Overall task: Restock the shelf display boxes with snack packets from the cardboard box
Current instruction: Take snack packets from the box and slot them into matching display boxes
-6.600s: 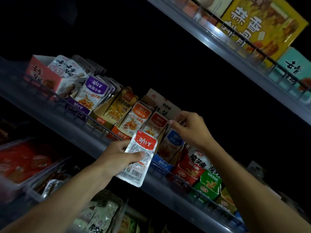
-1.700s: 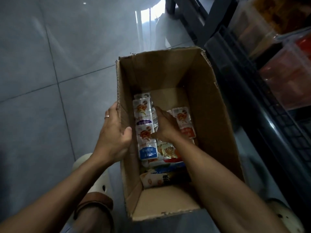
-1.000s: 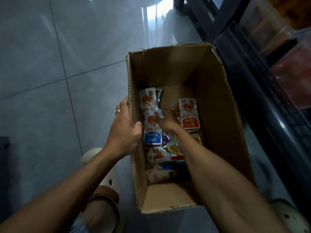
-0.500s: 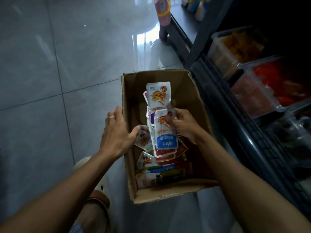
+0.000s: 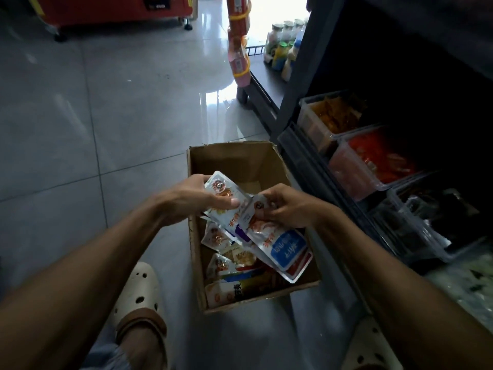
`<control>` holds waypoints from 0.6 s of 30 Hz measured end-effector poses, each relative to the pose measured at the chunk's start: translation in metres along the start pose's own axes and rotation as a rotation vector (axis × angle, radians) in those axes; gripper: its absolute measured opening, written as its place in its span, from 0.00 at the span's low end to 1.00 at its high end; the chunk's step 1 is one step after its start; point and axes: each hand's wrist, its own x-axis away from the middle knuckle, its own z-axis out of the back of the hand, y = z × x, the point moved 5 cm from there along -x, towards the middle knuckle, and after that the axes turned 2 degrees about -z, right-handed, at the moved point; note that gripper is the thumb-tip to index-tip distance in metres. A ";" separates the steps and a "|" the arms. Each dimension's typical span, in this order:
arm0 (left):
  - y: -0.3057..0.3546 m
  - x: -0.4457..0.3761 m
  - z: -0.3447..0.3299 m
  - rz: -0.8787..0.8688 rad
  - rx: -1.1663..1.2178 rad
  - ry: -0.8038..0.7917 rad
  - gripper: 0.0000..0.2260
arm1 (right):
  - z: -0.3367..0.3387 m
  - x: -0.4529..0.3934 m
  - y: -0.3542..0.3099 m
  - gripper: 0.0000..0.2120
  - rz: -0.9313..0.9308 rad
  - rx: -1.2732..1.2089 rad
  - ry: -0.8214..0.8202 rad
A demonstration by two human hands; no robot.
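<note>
Grey tiled floor (image 5: pixel 106 116), cardboard box (image 5: pixel 234 156) beside shelf. Packet fan (image 5: pixel 274 236) being pinched by right hand (image 5: pixel 288 206); top packet (image 5: pixel 224 188) being gripped by left hand (image 5: pixel 192 201), long axis slanting toward right hand, hands nearly touching.

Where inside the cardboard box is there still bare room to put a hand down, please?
The far end of the brown cardboard box shows bare floor. The near half is crowded with foil snack packets, beneath both hands.

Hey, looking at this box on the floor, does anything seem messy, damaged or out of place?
Nothing looks spilled or damaged. The snack packets lie jumbled at mixed angles inside the cardboard box, not stacked. The left hand and right hand each hold packets above it. The box's top edge looks a little ragged.
</note>
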 end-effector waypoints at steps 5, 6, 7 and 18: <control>-0.007 0.004 -0.001 0.021 0.265 0.079 0.20 | 0.015 0.012 -0.001 0.07 0.040 -0.224 0.223; -0.008 0.006 -0.002 0.023 0.334 0.105 0.20 | 0.019 0.014 0.000 0.08 0.038 -0.277 0.279; -0.011 0.008 -0.002 0.024 0.412 0.142 0.20 | 0.024 0.014 0.002 0.10 0.028 -0.329 0.348; -0.033 0.027 -0.019 0.106 0.862 0.723 0.10 | 0.027 0.013 0.027 0.11 -0.218 -1.052 0.767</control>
